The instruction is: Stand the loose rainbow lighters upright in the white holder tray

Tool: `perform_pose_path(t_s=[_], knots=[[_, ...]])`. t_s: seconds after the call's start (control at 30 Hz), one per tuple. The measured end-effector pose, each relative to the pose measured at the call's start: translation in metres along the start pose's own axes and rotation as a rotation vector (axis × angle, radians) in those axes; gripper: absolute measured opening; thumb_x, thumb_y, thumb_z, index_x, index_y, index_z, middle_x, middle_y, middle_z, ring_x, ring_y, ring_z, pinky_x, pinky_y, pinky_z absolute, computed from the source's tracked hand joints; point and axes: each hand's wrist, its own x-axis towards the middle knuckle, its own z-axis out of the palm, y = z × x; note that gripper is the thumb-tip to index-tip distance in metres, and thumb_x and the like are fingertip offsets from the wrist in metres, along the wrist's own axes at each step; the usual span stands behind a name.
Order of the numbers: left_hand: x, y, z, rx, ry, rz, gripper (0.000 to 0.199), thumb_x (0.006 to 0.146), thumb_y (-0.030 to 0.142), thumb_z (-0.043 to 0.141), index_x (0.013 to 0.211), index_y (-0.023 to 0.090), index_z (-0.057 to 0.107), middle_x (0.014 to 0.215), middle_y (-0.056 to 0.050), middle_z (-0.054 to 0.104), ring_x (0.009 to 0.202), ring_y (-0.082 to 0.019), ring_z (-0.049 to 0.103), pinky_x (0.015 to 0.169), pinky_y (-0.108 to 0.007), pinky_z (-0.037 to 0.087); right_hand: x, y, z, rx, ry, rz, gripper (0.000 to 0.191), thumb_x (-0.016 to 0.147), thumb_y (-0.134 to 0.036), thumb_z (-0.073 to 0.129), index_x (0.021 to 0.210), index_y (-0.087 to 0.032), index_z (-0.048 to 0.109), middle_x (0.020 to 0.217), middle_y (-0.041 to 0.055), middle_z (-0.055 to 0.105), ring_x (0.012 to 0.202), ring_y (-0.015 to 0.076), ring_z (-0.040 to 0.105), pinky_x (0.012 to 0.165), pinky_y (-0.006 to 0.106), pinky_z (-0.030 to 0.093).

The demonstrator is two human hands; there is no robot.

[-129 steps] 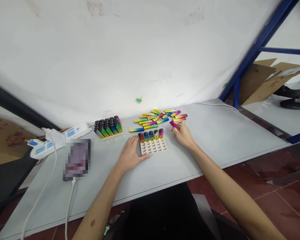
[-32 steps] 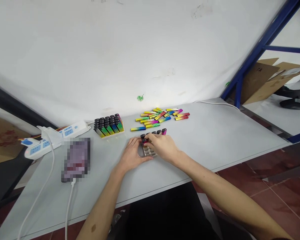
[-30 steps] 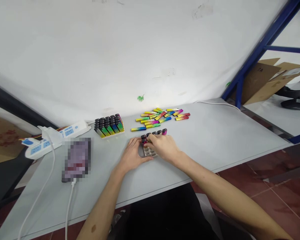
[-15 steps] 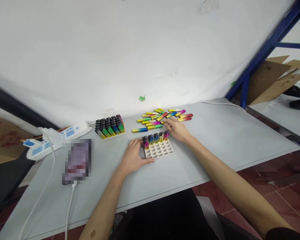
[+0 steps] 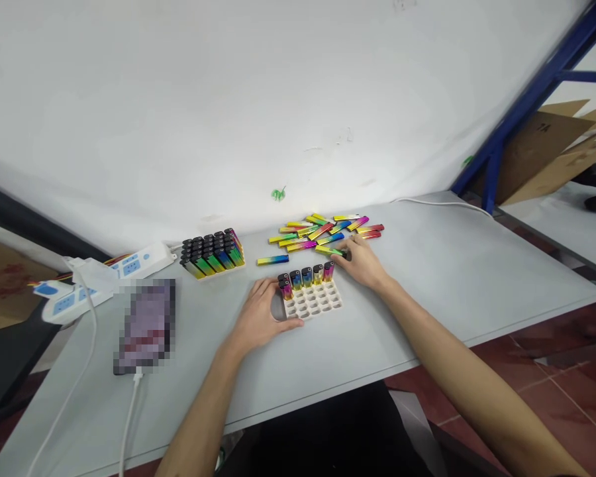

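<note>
A white tray with rows of slots [image 5: 322, 301] lies in front of me. Several lighters with black tops [image 5: 306, 276] stand upright along its back row and at its left corner; the front slots are bare. My left hand [image 5: 261, 317] grips the tray's left side, thumb at the front edge, fingers behind. Just past the tray's back right corner, my right hand [image 5: 360, 262] pinches the black end of a yellow-green lighter [image 5: 328, 250], which lies nearly flat. Behind it spreads a loose pile of shiny multicoloured lighters [image 5: 320, 230].
A second tray packed with upright lighters [image 5: 213, 254] stands at the back left. One blue-yellow lighter [image 5: 273, 260] lies apart. Farther left are a power strip [image 5: 129, 268] and a phone [image 5: 146, 324] on a charging cable. A white wall [image 5: 228, 119] backs the table.
My right hand has closed on a yellow-green lighter at the pile's near edge and drawn it slightly right. My left hand stays on the tray. The view has shifted a little.
</note>
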Motion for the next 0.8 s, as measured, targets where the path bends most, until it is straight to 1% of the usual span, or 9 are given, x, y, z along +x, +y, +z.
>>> perform_pose_path(t_s=[0.2, 0.27, 0.33, 0.4, 0.47, 0.57, 0.63, 0.7, 0.8], knots=[[0.000, 0.001, -0.001, -0.014, 0.000, -0.005, 0.078, 0.068, 0.065, 0.078, 0.128, 0.022, 0.052, 0.130, -0.011, 0.057, 0.128, -0.034, 0.047, 0.108, -0.051, 0.041, 0.002, -0.014, -0.017, 0.735, 0.033, 0.205, 0.037, 0.076, -0.048, 0.074, 0.097, -0.018, 0.067, 0.094, 0.0042, 0.069, 0.086, 0.0185, 0.062, 0.082, 0.034, 0.048], [0.000, 0.001, 0.000, -0.019, 0.003, -0.001, 0.077, 0.068, 0.063, 0.080, 0.127, 0.023, 0.053, 0.128, -0.011, 0.058, 0.127, -0.034, 0.048, 0.107, -0.052, 0.042, 0.002, -0.020, -0.018, 0.905, 0.028, 0.212, 0.037, 0.075, -0.050, 0.075, 0.093, -0.019, 0.066, 0.090, 0.0032, 0.069, 0.085, 0.0171, 0.062, 0.082, 0.032, 0.049], [-0.001, 0.000, 0.000, -0.020, 0.008, 0.003, 0.077, 0.068, 0.063, 0.080, 0.128, 0.023, 0.053, 0.129, -0.011, 0.057, 0.127, -0.034, 0.047, 0.107, -0.052, 0.041, 0.001, -0.023, -0.017, 1.030, 0.014, 0.242, 0.038, 0.075, -0.053, 0.075, 0.090, -0.021, 0.061, 0.082, 0.0000, 0.065, 0.078, 0.0150, 0.062, 0.074, 0.030, 0.051], [-0.001, 0.000, 0.000, -0.018, 0.006, 0.003, 0.078, 0.069, 0.063, 0.079, 0.129, 0.023, 0.052, 0.131, -0.011, 0.057, 0.127, -0.034, 0.047, 0.108, -0.052, 0.041, -0.001, -0.026, -0.016, 1.111, -0.001, 0.291, 0.040, 0.075, -0.055, 0.074, 0.092, -0.024, 0.054, 0.073, -0.0050, 0.057, 0.062, 0.0112, 0.055, 0.056, 0.024, 0.046], [-0.001, 0.000, 0.000, -0.012, 0.000, -0.001, 0.078, 0.069, 0.065, 0.078, 0.129, 0.023, 0.051, 0.131, -0.011, 0.057, 0.128, -0.034, 0.047, 0.108, -0.051, 0.041, -0.002, -0.030, -0.016, 1.156, -0.033, 0.335, 0.041, 0.077, -0.055, 0.073, 0.094, -0.027, 0.049, 0.067, -0.0087, 0.050, 0.047, 0.0076, 0.041, 0.043, 0.020, 0.031], [0.000, 0.001, -0.001, -0.004, -0.008, -0.011, 0.078, 0.068, 0.066, 0.078, 0.127, 0.022, 0.052, 0.130, -0.010, 0.057, 0.128, -0.034, 0.047, 0.108, -0.050, 0.042, -0.004, -0.033, -0.018, 1.193, -0.091, 0.366, 0.039, 0.080, -0.059, 0.068, 0.092, -0.027, 0.048, 0.058, -0.0104, 0.040, 0.041, 0.0058, 0.022, 0.040, 0.020, 0.015], [0.000, 0.003, -0.002, -0.004, -0.012, -0.012, 0.078, 0.068, 0.065, 0.078, 0.127, 0.022, 0.052, 0.130, -0.010, 0.058, 0.128, -0.034, 0.047, 0.108, -0.050, 0.042, -0.004, -0.032, -0.018, 1.215, -0.129, 0.398, 0.046, 0.083, -0.068, 0.058, 0.080, -0.023, 0.049, 0.053, -0.0093, 0.032, 0.041, 0.0062, 0.018, 0.040, 0.022, 0.012], [0.000, 0.004, -0.002, -0.004, -0.009, -0.011, 0.077, 0.068, 0.065, 0.078, 0.127, 0.022, 0.052, 0.130, -0.010, 0.058, 0.128, -0.034, 0.047, 0.108, -0.050, 0.042, -0.003, -0.028, -0.018, 1.235, -0.164, 0.439, 0.058, 0.084, -0.077, 0.046, 0.064, -0.022, 0.044, 0.049, -0.0080, 0.027, 0.041, 0.0069, 0.015, 0.040, 0.024, 0.011], [0.000, 0.003, -0.001, 0.002, -0.002, -0.011, 0.074, 0.069, 0.065, 0.077, 0.126, 0.023, 0.053, 0.129, -0.010, 0.058, 0.127, -0.034, 0.048, 0.107, -0.050, 0.043, -0.002, -0.023, -0.014, 1.236, -0.154, 0.497, 0.061, 0.086, -0.074, 0.043, 0.054, -0.024, 0.031, 0.047, -0.0079, 0.018, 0.040, 0.0076, 0.010, 0.039, 0.025, 0.008]])
